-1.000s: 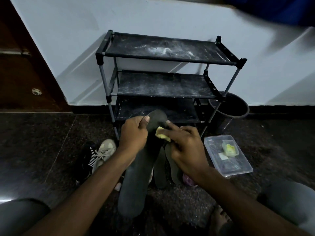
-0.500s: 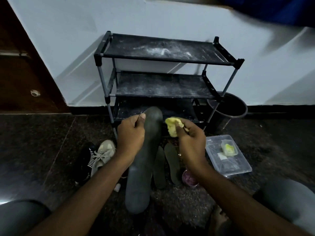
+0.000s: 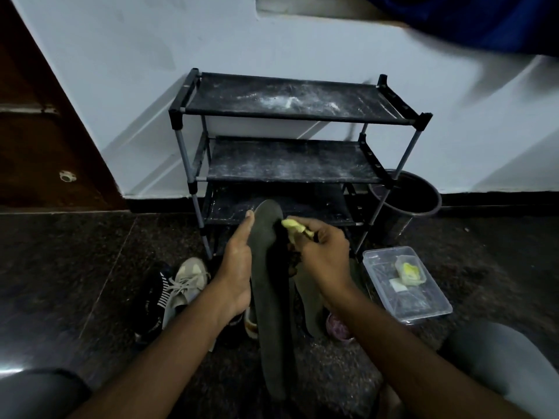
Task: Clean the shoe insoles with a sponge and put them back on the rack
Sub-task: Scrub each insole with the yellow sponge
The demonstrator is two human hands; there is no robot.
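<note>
My left hand (image 3: 237,267) grips a long dark grey insole (image 3: 270,285) near its upper end, holding it upright in front of me. My right hand (image 3: 322,255) pinches a small yellow sponge (image 3: 295,226) against the insole's right edge near the top. Another dark insole (image 3: 308,303) lies on the floor behind my right wrist, partly hidden. The black three-shelf shoe rack (image 3: 290,160) stands against the wall just beyond my hands, its shelves dusty and bare.
A clear plastic tub (image 3: 406,300) holding a yellow item sits on the floor at right. A dark bucket (image 3: 408,196) stands beside the rack. A beige sneaker (image 3: 183,288) and a black shoe (image 3: 152,300) lie at left. My knees frame the bottom corners.
My right hand lifted the sponge off the insole, then brought it back against the insole's upper right edge. The insole has turned more edge-on in my left hand.
</note>
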